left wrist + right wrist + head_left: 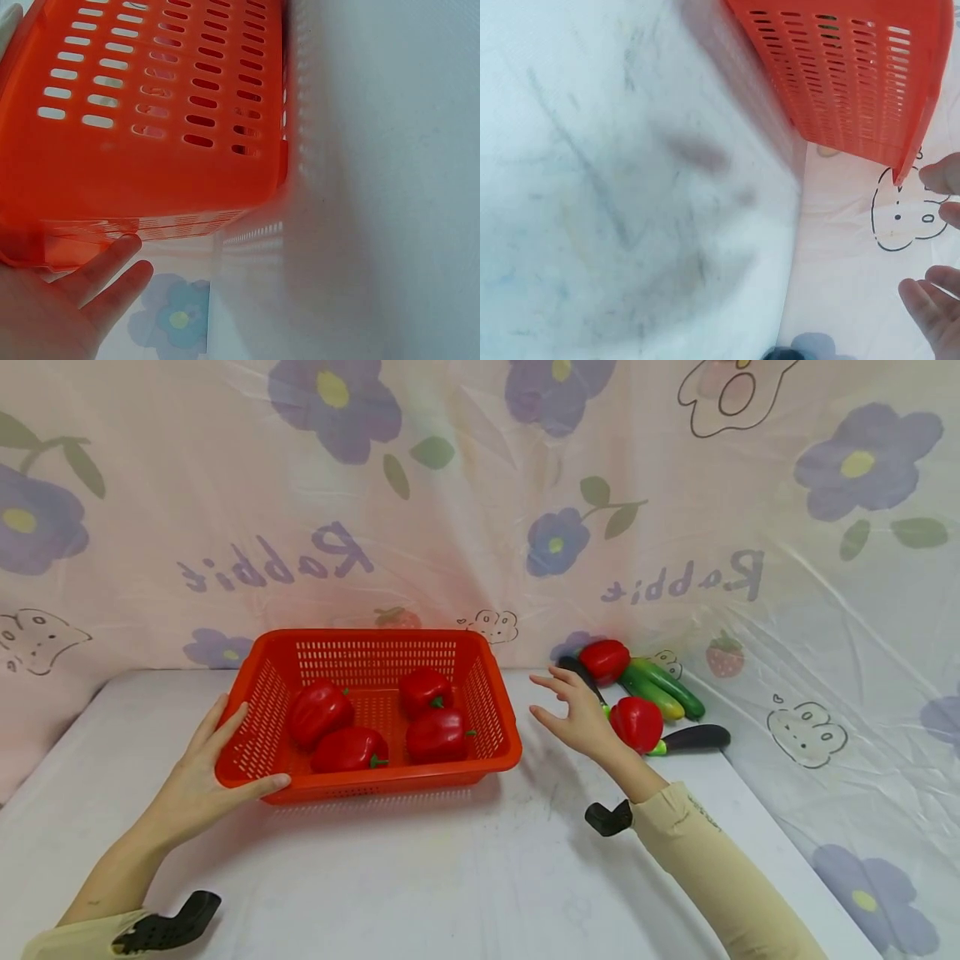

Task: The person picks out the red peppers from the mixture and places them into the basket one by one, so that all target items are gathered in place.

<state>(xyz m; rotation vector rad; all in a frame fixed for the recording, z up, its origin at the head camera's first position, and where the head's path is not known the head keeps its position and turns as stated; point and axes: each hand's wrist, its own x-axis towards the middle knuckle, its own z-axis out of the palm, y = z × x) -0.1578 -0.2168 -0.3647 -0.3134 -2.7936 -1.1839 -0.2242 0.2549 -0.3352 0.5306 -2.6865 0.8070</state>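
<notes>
A red plastic basket (405,782) with slotted walls sits on the white table, several red bell peppers (320,714) with green stems lying in it. My left hand (197,781) is at its left end, the thumb along the front rim and the fingers spread, fairly straight, against the left rim. Two of those fingers (112,262) show beside the basket wall in the left wrist view. To the right of the basket, my right hand (576,714) hovers apart from it, fingers spread and slightly bent, holding nothing. In the right wrist view its fingertips (922,300) point toward the basket.
Right of the right hand lie two more red bell peppers (636,724), eggplants (697,738) and green cucumber-like vegetables (663,685). A floral curtain (465,527) hangs behind the table (450,877). Black wrist mounts (176,927) are on both forearms.
</notes>
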